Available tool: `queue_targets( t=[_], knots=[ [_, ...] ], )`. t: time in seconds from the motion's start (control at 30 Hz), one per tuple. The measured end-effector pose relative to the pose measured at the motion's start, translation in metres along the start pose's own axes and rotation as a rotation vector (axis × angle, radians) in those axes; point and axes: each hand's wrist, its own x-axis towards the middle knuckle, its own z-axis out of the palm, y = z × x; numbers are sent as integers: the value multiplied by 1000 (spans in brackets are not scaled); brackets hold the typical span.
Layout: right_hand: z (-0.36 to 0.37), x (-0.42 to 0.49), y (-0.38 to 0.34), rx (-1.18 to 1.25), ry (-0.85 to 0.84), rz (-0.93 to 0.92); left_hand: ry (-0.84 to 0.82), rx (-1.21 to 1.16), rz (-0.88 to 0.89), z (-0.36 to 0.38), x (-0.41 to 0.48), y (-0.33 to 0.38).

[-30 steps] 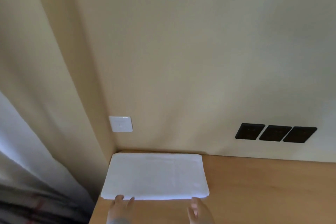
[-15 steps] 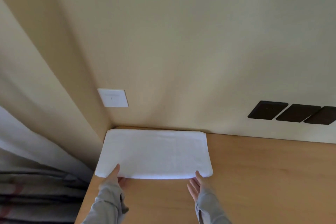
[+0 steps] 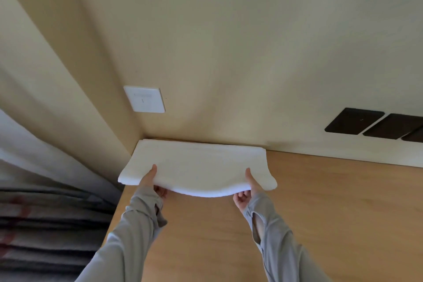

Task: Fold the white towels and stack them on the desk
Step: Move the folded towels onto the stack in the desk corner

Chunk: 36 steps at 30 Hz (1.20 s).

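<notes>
The head view shows the folded white towel (image 3: pixel 196 167) in the worktop's (image 3: pixel 320 201) far left corner, long axis along the wall, left hand (image 3: pixel 153 184) and right hand (image 3: pixel 248 190) equally near, fingers pinching its raised near edge.

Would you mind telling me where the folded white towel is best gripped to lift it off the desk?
Grip the folded white towel along its near long edge, close to each end, coming from the front: the far edge sits against the wall. Both the left hand and right hand hold it so, thumbs on top; its middle sags, so wide-set grips suit it.
</notes>
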Motion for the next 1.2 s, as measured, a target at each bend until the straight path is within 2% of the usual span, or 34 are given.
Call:
queue_targets(
  t=[0.1, 0.2, 0.43, 0.73, 0.83, 1.2],
  knots=[
    [1, 1, -4, -35, 28, -16, 5, 31, 51, 3, -1, 5],
    [4, 3, -3, -16, 31, -121, 3, 16, 109, 10, -8, 10],
    [22, -34, -12, 218, -163, -109, -109, -213, 66, 23, -50, 20],
    [20, -129, -38, 283, -319, -224, -375, -394, 67, 21, -130, 42],
    [13, -165, -54, 278, -337, -293, -478, -409, 92, 31, -163, 46],
    [-39, -285, -139, 401, -442, -547, -750, -403, 11, 97, -289, 38]
  ],
)
